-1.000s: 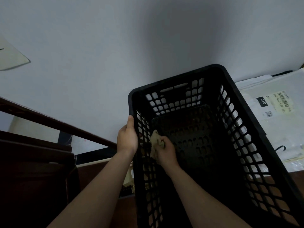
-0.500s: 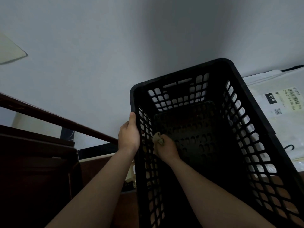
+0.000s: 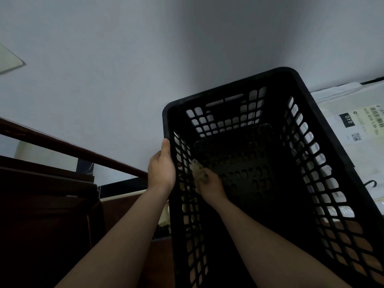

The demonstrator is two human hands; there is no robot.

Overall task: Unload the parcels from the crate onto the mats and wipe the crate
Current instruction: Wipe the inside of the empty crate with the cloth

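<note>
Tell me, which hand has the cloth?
The right hand, inside the crate, grips the pale cloth; the left hand only holds the rim.

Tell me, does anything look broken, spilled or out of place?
Nothing stands out. The crate looks whole; the left hand grips its wall, the right hand holds a cloth inside. A parcel lies beside it.

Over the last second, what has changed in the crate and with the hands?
The right hand only nudged the cloth slightly along the left inner wall of the crate. Nothing was taken or released. The left hand still grips the rim; the parcel lies beside it.
</note>
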